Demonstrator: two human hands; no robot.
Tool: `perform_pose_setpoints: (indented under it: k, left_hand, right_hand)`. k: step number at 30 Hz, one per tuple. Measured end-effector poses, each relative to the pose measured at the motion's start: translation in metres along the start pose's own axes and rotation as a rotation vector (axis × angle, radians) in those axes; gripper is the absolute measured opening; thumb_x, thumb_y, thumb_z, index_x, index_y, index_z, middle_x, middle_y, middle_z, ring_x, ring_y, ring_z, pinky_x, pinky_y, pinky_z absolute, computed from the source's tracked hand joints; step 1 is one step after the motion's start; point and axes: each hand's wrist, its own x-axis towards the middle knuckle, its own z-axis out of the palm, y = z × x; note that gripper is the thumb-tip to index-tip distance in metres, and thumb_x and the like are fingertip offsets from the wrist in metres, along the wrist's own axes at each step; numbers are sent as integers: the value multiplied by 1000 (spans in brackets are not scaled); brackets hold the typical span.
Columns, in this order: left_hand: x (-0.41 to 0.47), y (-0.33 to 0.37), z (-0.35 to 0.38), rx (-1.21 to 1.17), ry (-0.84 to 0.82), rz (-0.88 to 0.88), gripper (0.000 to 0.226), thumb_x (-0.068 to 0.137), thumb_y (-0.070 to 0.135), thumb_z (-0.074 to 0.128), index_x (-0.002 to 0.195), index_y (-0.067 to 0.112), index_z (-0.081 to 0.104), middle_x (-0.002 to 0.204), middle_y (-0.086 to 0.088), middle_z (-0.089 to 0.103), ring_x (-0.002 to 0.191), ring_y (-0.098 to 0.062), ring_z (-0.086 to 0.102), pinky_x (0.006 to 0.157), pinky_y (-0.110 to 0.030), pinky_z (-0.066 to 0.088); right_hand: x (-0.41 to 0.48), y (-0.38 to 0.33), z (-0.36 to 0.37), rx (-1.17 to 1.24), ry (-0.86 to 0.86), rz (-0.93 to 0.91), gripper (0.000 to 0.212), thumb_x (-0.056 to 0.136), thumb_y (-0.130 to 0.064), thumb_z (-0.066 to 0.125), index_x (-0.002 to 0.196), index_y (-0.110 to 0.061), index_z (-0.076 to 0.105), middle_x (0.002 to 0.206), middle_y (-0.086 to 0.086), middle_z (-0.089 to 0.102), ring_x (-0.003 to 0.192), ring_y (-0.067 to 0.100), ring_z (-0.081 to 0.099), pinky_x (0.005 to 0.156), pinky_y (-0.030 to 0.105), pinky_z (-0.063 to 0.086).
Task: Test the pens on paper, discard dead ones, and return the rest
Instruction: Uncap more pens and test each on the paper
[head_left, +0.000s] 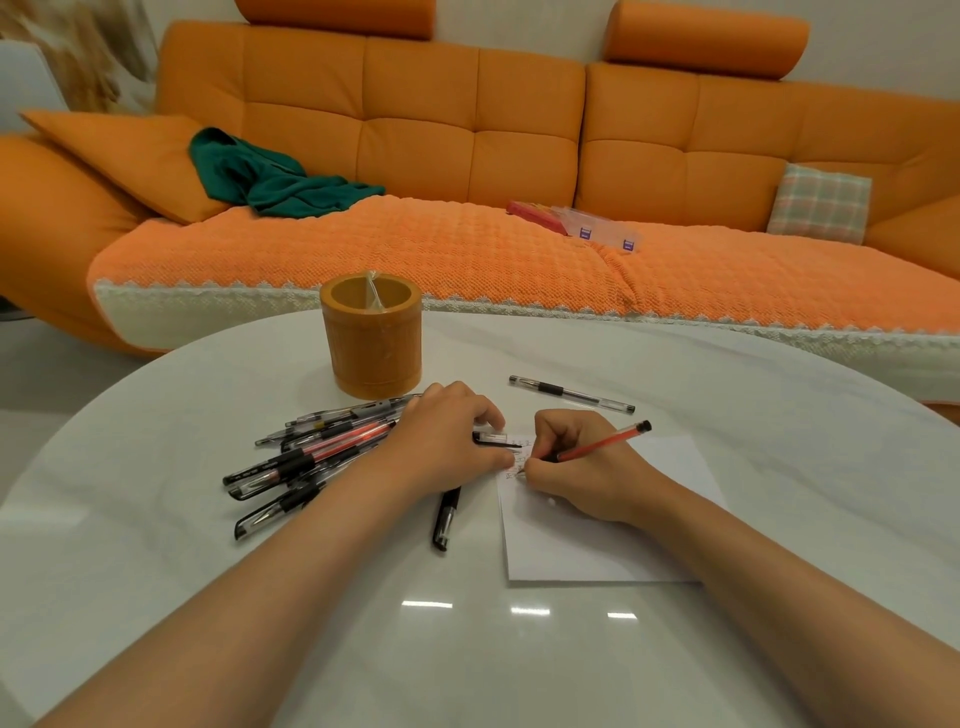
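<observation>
Broadly, a round white desk (467, 649) with a glossy top fills the lower half of the view, and three small patches of light reflect off it near the front edge. A sheet of white paper (597, 540) lies on the desk, right of centre, with small marks at its upper left corner. The right hand (582, 467) has its fingers curled round a red pen (602, 442), whose tip is down on the paper at those marks. The left hand (447, 441) rests at the paper's upper left corner and pinches a clear pen cap (491, 438) between thumb and fingers.

Left of that hand lies a loose pile of pens (311, 457), black and red, fanned out on the desk. One black pen (445, 519) lies apart, just beside the left wrist, and another clear pen (571, 394) lies alone beyond the right hand. An orange pen holder (374, 343) stands upright behind the pile.

Behind the desk runs a long orange sofa (467, 145) with a knitted orange cover (415, 249) edged in white over its seat. On it lie a crumpled green cloth (270, 179), an orange pillow (130, 156), a plaid cushion (818, 202) and some plastic packets (587, 223).
</observation>
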Motion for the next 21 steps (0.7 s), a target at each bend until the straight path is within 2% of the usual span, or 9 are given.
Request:
perform_pose_setpoints:
  k: [5,13,18,21]
  left_hand:
    - [-1,1,0,-4,1,-1,44,81,58,70,121,39,62,120,9,54,118,-16,44,103,-39,40]
    - [-1,0,1,-8,6,-2,44,81,58,70,120,40,63,118,10,54,118,-16,43,104,-39,39]
    - [0,0,1,-10,11,-4,43,81,57,70,120,40,62,118,10,53,118,-16,43,104,-39,38]
    - [1,-1,1,-6,5,-7,44,81,58,70,120,40,62,119,10,53,119,-15,42,103,-39,38]
  right_hand:
    - [0,0,2,-23,6,-13,21,81,2,67,70,2,49,58,9,57,49,13,54,49,24,42]
    - [-3,-3,1,-14,-8,-27,18,82,4,66,71,3,52,67,24,62,51,13,56,50,23,44]
    - [-2,-1,1,-1,-17,-23,21,82,3,67,68,-1,53,65,21,62,50,13,56,50,23,43]
    - [-1,-1,2,-9,-24,-24,20,82,3,67,68,-2,53,59,11,60,50,13,55,50,23,43]
